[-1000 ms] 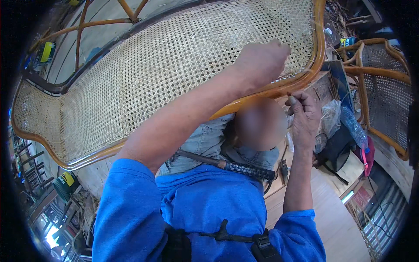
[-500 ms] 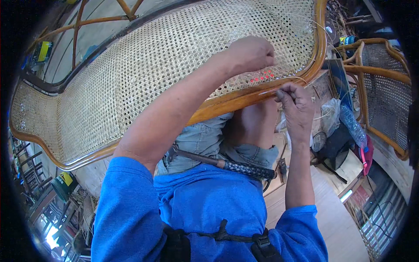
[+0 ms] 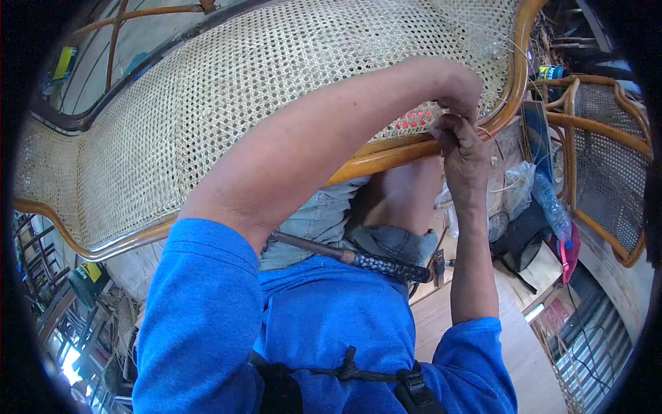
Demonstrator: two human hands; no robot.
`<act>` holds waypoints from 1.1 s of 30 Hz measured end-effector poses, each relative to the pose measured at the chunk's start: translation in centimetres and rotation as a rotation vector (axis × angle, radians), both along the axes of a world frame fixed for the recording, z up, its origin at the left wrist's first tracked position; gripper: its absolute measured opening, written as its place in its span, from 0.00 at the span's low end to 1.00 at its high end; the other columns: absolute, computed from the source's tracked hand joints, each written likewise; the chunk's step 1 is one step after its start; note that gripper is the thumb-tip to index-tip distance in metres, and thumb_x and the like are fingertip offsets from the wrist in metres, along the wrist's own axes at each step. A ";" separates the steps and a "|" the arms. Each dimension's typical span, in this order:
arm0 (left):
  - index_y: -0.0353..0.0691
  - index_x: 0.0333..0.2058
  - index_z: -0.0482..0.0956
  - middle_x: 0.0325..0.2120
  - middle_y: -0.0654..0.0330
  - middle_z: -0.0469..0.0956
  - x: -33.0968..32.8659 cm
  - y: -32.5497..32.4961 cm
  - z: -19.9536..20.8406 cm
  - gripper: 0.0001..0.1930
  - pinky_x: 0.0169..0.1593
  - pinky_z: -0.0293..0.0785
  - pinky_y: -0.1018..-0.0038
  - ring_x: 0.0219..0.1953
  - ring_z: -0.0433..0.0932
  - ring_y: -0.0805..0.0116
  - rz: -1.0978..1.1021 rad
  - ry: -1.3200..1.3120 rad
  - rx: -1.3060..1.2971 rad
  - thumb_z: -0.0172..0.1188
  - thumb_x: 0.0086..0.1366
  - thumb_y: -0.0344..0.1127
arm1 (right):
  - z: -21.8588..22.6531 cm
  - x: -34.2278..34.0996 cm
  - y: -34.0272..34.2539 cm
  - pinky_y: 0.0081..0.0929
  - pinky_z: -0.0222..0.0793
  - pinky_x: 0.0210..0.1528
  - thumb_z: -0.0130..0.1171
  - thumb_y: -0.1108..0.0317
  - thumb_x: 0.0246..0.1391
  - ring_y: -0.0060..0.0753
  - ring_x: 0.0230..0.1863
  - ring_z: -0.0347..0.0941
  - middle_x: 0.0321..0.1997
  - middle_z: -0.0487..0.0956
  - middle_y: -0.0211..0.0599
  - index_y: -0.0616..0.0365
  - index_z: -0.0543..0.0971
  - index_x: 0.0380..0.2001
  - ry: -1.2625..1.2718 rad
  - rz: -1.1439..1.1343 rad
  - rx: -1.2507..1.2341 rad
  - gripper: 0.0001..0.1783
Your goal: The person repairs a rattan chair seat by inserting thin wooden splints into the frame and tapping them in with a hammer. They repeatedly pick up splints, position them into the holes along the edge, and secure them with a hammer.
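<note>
Where left hand point(image 3: 465, 88) meets right hand point(image 3: 469, 153), their grip is hidden.

Blue short-sleeved shirt point(image 3: 338, 314), black straps point(image 3: 281, 393) with a chest buckle point(image 3: 414, 381), grey-green shorts point(image 3: 316, 224)

Support: pale, smooth-faced flat wooden board point(image 3: 527, 352), lower R of view; edge slants down to R. At its upper end: small dark metal hand tool point(image 3: 439, 268), exact type unclear. Farther R, black fabric bag point(image 3: 518, 240) w/ dangling strap, lying over pale flat panel point(image 3: 543, 268); whether panel joins board, can't tell. Clear, ribbed plastic bottle point(image 3: 549, 200) tilted, nr bag; crumpled clear plastic bag point(image 3: 518, 188) just L of bottle. Contact pts under both hidden. Past board's R edge, lower: grey corrugated metal sheet point(image 3: 594, 359), thin dark cord across it.
</note>
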State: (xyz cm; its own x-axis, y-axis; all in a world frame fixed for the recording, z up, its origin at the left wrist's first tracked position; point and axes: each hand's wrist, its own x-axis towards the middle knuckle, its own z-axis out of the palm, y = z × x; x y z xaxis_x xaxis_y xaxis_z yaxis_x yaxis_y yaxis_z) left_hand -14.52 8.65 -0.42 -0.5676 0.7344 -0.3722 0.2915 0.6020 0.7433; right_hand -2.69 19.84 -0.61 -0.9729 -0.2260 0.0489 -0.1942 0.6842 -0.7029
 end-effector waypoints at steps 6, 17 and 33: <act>0.35 0.22 0.77 0.16 0.55 0.74 -0.1 0.4 -1.8 0.09 0.27 0.66 0.63 0.19 0.70 0.61 0.009 0.175 0.158 0.59 0.43 0.35 | -0.2 0.2 0.1 0.27 0.71 0.38 0.59 0.73 0.50 0.34 0.34 0.78 0.32 0.80 0.39 0.56 0.77 0.34 -0.014 -0.015 -0.016 0.06; 0.35 0.24 0.77 0.17 0.52 0.74 -0.3 -0.7 -2.2 0.09 0.28 0.66 0.62 0.21 0.72 0.59 0.007 0.297 0.219 0.59 0.43 0.33 | -0.7 -0.5 -0.1 0.30 0.71 0.34 0.58 0.74 0.49 0.40 0.31 0.78 0.28 0.79 0.41 0.54 0.77 0.33 0.068 0.040 0.000 0.06; 0.34 0.26 0.77 0.18 0.52 0.75 -0.4 -0.9 -2.6 0.09 0.28 0.67 0.63 0.21 0.72 0.60 0.011 0.303 0.204 0.59 0.45 0.33 | -0.1 0.4 -1.5 0.27 0.71 0.32 0.59 0.78 0.47 0.35 0.30 0.76 0.27 0.78 0.38 0.57 0.77 0.35 0.241 0.071 0.171 0.10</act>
